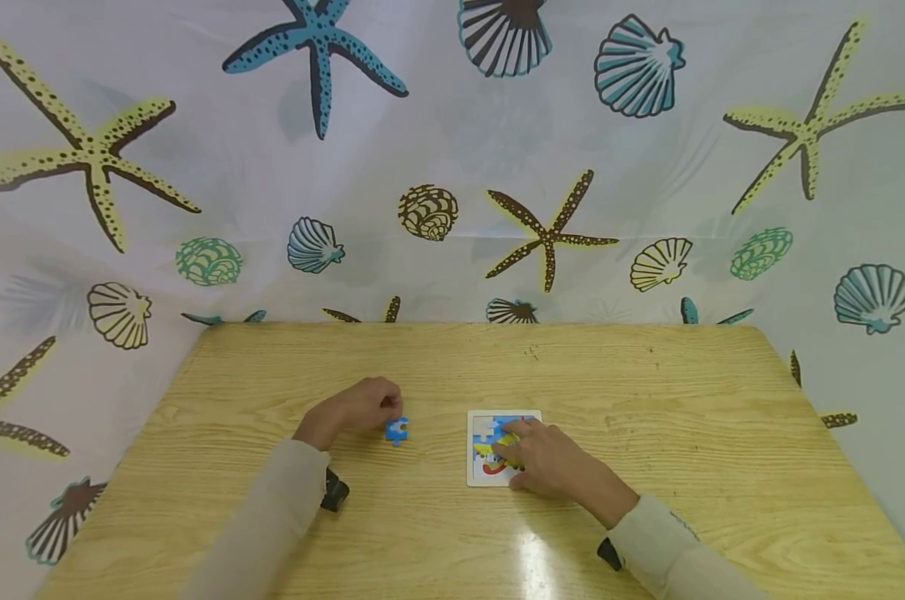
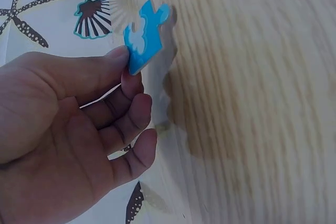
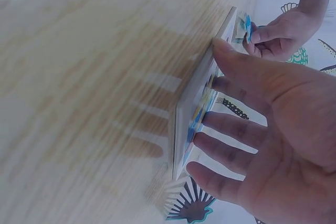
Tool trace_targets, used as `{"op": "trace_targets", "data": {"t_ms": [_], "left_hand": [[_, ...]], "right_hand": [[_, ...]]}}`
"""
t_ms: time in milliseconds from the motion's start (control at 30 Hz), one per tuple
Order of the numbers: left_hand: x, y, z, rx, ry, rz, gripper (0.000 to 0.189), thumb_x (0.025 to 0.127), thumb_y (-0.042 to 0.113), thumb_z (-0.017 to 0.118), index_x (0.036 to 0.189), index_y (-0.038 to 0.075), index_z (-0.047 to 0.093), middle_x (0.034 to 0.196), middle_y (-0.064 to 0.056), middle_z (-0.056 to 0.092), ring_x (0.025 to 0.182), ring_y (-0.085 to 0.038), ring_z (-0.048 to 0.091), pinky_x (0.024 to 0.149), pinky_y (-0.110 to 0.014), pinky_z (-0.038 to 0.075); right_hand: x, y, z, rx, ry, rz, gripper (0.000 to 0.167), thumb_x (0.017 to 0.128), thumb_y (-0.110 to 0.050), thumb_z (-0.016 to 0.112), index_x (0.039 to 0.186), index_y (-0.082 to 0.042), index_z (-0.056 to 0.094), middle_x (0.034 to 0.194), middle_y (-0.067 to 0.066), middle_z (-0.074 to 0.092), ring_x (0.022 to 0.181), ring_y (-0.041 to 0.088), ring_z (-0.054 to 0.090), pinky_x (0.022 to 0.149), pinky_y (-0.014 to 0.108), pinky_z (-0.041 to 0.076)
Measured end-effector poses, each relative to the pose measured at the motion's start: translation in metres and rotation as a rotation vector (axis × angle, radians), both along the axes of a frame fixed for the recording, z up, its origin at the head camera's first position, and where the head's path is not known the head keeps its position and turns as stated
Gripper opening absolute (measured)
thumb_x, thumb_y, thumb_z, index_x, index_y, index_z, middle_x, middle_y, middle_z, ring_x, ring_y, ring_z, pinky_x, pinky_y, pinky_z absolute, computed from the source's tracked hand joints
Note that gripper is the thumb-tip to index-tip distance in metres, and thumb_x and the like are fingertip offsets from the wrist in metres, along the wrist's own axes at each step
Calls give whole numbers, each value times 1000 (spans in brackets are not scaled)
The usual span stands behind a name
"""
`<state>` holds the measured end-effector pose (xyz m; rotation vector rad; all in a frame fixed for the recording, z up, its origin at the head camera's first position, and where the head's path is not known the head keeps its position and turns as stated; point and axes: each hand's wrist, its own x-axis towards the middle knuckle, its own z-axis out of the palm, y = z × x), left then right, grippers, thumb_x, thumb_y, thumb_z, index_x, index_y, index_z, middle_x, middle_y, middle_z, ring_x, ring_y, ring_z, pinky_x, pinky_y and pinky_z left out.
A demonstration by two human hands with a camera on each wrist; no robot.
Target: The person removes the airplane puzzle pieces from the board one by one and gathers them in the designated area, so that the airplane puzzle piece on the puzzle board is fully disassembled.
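Note:
My left hand (image 1: 362,404) pinches a blue jigsaw piece (image 2: 146,40) with a white cloud pattern between thumb and forefinger. In the left wrist view the piece is tilted, and the other fingers are loosely bent. To the right lies a small white-framed jigsaw puzzle (image 1: 471,450), with blue, yellow and red pieces in it and a pale patch at its upper left. My right hand (image 1: 550,461) rests over its right side, hiding part of the picture. In the right wrist view that hand's fingers are spread over the puzzle's face, and the thumb touches the frame's edge.
Both hands and the puzzle are on a light wooden table (image 1: 647,400). White cloth (image 1: 392,150) printed with starfish and shells hangs behind the table and along both sides. Dark bands (image 1: 335,490) circle the wrists near the sleeves.

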<state>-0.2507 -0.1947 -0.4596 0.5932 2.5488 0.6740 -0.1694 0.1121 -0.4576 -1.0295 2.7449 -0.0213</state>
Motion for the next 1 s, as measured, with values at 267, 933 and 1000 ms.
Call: {"op": "trace_targets", "data": {"t_ms": [267, 933, 1000], "left_hand": [[1, -12, -1, -6, 11, 12, 16, 93, 6, 51, 82, 8, 62, 83, -2, 57, 71, -14, 45, 67, -27, 39], [-1, -25, -2, -51, 0, 68, 15, 93, 5, 53, 81, 7, 62, 82, -3, 58, 70, -15, 46, 65, -28, 40], [-1, -25, -3, -50, 1, 72, 15, 93, 5, 53, 81, 8, 62, 82, -3, 58, 70, -15, 46, 65, -28, 40]], "right_hand": [[-1, 1, -1, -21, -7, -5, 55, 85, -39, 67, 134, -19, 55, 145, 10, 44, 131, 33, 43, 96, 51, 45], [-1, 1, -1, -25, -26, -13, 55, 85, -38, 66, 135, -19, 54, 145, 11, 43, 132, 35, 42, 97, 52, 44], [-1, 1, -1, -24, -26, -12, 55, 85, -39, 66, 135, -19, 54, 145, 11, 43, 132, 35, 42, 97, 52, 44]]}}
